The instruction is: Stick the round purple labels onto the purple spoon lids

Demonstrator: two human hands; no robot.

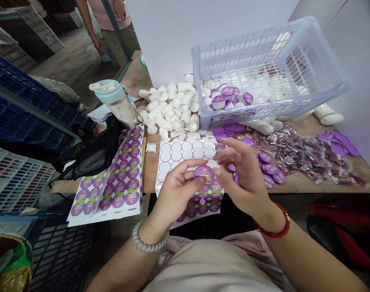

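Note:
My left hand [181, 182] is closed on a purple round lid [207, 172] that bears a printed sticker, thumb on its face. A thin purple stem with a rounded end hangs below it. My right hand [238, 176] is just right of the lid, fingers apart and slightly blurred; whether its thumb touches the lid's edge I cannot tell. Beneath the hands lies a sticker sheet [168, 152], with bare white circles in its upper rows and purple stickers lower down. Several stickered purple lids [268, 169] are piled beside my right hand.
A pale plastic crate [226, 121] holds white cups and purple-lidded cups. Loose white cups [173, 105], a tumbler [116, 101], a black mesh bag [93, 152] and more sticker sheets [121, 178] lie leftward. Small clear packets [300, 152] and plain purple lids [338, 142] lie right. Another person stands behind.

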